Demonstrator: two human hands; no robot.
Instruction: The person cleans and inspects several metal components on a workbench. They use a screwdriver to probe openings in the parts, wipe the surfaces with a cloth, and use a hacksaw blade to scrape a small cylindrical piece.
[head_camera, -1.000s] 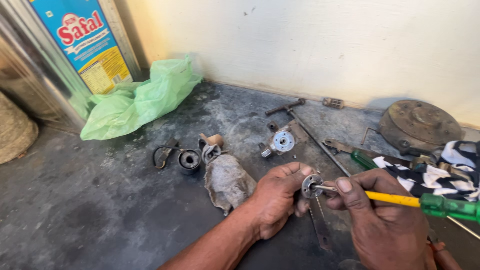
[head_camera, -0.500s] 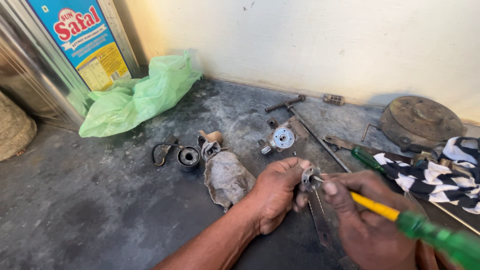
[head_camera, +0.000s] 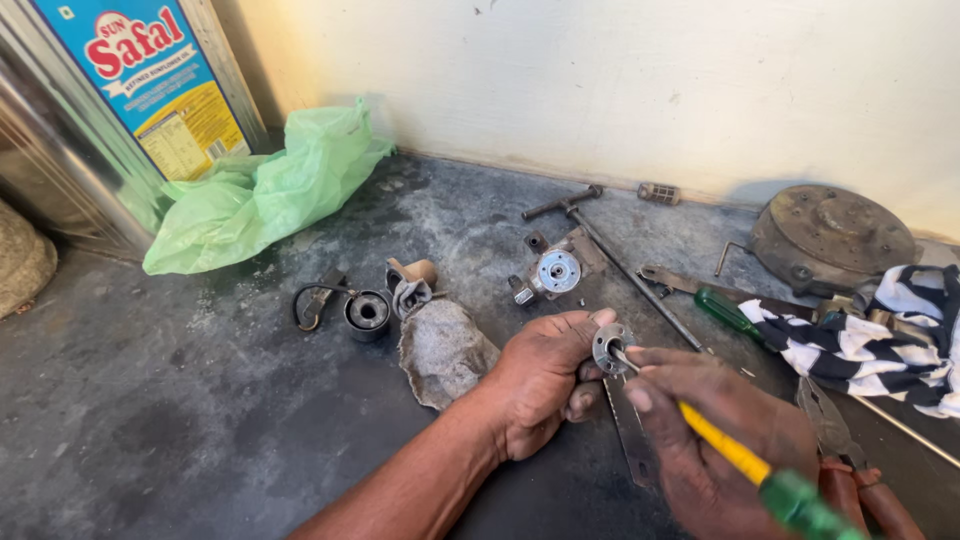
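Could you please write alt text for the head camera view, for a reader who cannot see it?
A left hand holds a small round metal part while the right hand pokes a yellow-shafted screwdriver into it, above a dark floor scattered with parts.

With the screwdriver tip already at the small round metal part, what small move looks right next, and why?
Probably steady the round metal part and seat the tip squarely before turning. The left hand pinches the part off the floor, and the right hand holds the yellow-and-green screwdriver at a slant, its tip at the centre hole, so it could slip.
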